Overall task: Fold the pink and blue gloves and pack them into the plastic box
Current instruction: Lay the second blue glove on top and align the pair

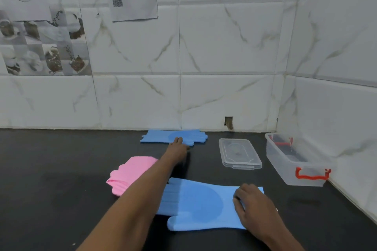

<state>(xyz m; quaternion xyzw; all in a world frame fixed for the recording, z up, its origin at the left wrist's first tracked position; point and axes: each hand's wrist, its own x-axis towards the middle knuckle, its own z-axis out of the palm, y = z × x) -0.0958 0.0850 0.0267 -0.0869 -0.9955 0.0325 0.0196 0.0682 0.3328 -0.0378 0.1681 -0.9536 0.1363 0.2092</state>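
A blue glove [195, 201] lies flat on the black counter in front of me, fingers pointing left. My right hand [247, 201] rests on its cuff end with fingers lightly curled. My left hand [177, 147] stretches far forward, and its straight fingertips touch the near edge of a second blue glove [163, 136] lying flat by the wall. A folded pink glove [130, 173] sits left of my left forearm. The clear plastic box [293, 166] with red handles stands open at the right wall.
The box's clear lid [238, 153] lies flat on the counter between the far blue glove and the box. Tiled walls close the counter [51, 179] at the back and on the right.
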